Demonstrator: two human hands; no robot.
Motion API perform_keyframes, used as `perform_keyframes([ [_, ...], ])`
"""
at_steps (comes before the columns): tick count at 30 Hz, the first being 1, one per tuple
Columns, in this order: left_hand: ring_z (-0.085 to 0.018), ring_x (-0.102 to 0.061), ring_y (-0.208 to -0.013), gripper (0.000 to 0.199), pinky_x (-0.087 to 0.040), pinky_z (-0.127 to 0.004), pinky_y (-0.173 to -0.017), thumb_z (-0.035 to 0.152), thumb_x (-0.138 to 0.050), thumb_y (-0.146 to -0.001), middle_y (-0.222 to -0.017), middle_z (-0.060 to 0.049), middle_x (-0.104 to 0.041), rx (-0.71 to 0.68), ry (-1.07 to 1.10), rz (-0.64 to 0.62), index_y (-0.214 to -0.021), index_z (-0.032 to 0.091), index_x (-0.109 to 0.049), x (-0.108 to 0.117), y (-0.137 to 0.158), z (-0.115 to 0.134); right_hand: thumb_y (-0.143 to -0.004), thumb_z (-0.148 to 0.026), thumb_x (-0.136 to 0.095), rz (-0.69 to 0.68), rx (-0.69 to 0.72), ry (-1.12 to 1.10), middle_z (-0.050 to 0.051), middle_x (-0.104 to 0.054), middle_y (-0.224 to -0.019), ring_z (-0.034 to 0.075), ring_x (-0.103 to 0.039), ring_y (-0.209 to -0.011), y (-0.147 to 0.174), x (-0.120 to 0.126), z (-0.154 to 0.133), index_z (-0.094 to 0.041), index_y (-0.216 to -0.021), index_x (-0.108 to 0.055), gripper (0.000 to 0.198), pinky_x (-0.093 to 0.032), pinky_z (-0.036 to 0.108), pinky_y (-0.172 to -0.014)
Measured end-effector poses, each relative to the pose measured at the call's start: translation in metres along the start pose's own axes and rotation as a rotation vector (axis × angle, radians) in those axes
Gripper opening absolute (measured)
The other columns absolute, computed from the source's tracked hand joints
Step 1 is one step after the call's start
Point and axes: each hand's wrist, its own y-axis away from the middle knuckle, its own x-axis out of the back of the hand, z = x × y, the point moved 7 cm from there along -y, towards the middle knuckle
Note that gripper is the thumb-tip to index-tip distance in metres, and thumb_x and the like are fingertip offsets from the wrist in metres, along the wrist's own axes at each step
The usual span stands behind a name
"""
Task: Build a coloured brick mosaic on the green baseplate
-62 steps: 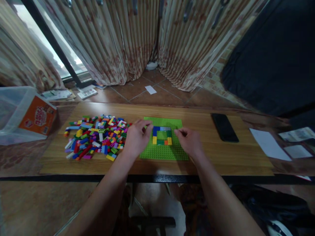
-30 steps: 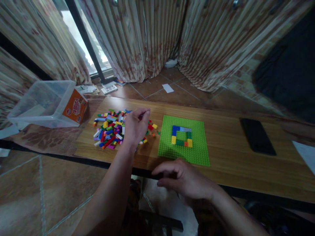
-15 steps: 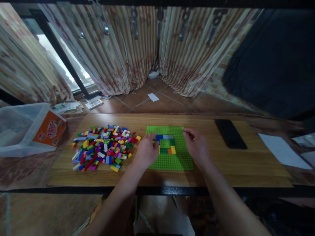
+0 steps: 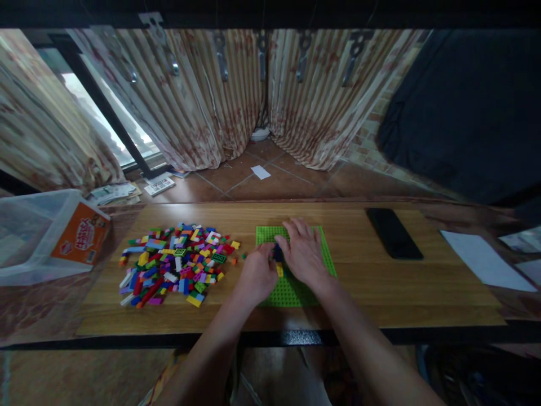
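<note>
A light green studded baseplate point(image 4: 287, 294) lies on the wooden board in front of me, with a low ring of toy bricks on it. My left hand point(image 4: 257, 273) rests at the plate's left side, its fingers curled together against the bricks. Whatever its fingertips pinch is hidden. Across the plate, my right hand point(image 4: 302, 251) lies over the bricks with its fingers stretched out and its thumb near a dark blue brick point(image 4: 278, 252). A yellow brick point(image 4: 279, 270) shows between the hands. The right hand covers most of the ring.
Left of the plate spreads a heap of loose coloured bricks point(image 4: 173, 265). A clear plastic bin point(image 4: 38, 242) with an orange label stands at the far left. To the right lie a black phone point(image 4: 394, 233) and a white paper sheet point(image 4: 486, 260).
My right hand has moved left from the plate's right edge onto the bricks, and its fingers have stretched out. The left hand stays beside the bricks. The view has tilted slightly.
</note>
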Motion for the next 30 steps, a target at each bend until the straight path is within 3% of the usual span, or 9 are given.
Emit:
perform_keyframes([
  [5, -0.018, -0.064, -0.077, 0.027, -0.049, -0.029, -0.073, 0.013, -0.035, -0.09, -0.083, -0.008, -0.067, 0.098, 0.045, 0.006, -0.087, 0.016, -0.061, 0.005, 0.0, -0.01, -0.096, -0.053, -0.025, -0.136, -0.021, 0.091, 0.014, -0.025, -0.156, 0.029, -0.012, -0.146, -0.002, -0.025, -0.013, -0.013, -0.144, -0.036, 0.064, -0.006, 0.063, -0.112],
  [9, -0.023, -0.062, -0.095, 0.026, -0.048, -0.035, -0.086, 0.022, -0.041, -0.091, -0.099, -0.013, -0.066, 0.109, 0.009, 0.205, -0.106, 0.012, -0.059, 0.023, 0.004, -0.011, -0.097, -0.047, -0.022, -0.22, -0.005, 0.15, 0.013, -0.02, -0.158, 0.028, -0.007, -0.146, 0.0, -0.038, -0.013, -0.013, -0.147, -0.031, 0.061, -0.006, 0.065, -0.111],
  [13, -0.025, -0.055, -0.109, 0.037, -0.044, -0.041, -0.097, 0.031, -0.045, -0.091, -0.115, -0.015, -0.06, -0.039, -0.026, 0.335, -0.121, 0.011, -0.053, 0.028, 0.012, 0.005, -0.096, -0.042, -0.024, -0.234, 0.032, 0.233, 0.012, -0.019, -0.158, 0.028, -0.008, -0.146, 0.003, -0.043, -0.008, -0.015, -0.149, -0.026, 0.059, -0.013, 0.064, -0.11],
  [16, -0.026, -0.047, -0.121, 0.043, -0.038, -0.043, -0.105, 0.036, -0.049, -0.089, -0.13, -0.013, -0.054, -0.225, -0.052, 0.291, -0.127, 0.015, -0.05, 0.016, 0.018, 0.026, -0.096, -0.033, -0.025, -0.192, 0.091, 0.285, 0.011, -0.02, -0.158, 0.028, -0.012, -0.146, 0.005, -0.046, -0.005, -0.017, -0.149, -0.027, 0.056, -0.019, 0.062, -0.11],
  [19, -0.027, -0.041, -0.128, 0.048, -0.032, -0.048, -0.109, 0.043, -0.049, -0.089, -0.138, -0.01, -0.049, -0.331, -0.08, 0.205, -0.131, 0.02, -0.048, -0.001, 0.023, 0.039, -0.096, -0.035, -0.026, -0.063, 0.14, 0.298, 0.015, -0.024, -0.156, 0.031, -0.016, -0.145, 0.009, -0.046, -0.007, -0.016, -0.15, -0.026, 0.057, -0.019, 0.061, -0.109],
  [23, -0.027, -0.038, -0.131, 0.04, -0.027, -0.051, -0.111, 0.043, -0.045, -0.091, -0.137, -0.007, -0.05, -0.343, -0.115, 0.173, -0.124, 0.023, -0.055, -0.014, 0.026, 0.041, -0.097, -0.04, -0.026, 0.089, 0.198, 0.28, 0.018, -0.029, -0.153, 0.034, -0.018, -0.143, 0.014, -0.049, -0.008, -0.016, -0.152, -0.018, 0.06, -0.014, 0.062, -0.108],
  [30, -0.028, -0.035, -0.135, 0.041, -0.026, -0.054, -0.111, 0.036, -0.042, -0.09, -0.143, -0.01, -0.045, -0.334, -0.153, 0.2, -0.125, 0.019, -0.054, -0.016, 0.026, 0.042, -0.097, -0.039, -0.029, 0.223, 0.293, 0.265, 0.019, -0.027, -0.154, 0.034, -0.02, -0.143, 0.019, -0.057, -0.003, -0.016, -0.153, -0.004, 0.065, -0.015, 0.062, -0.108],
])
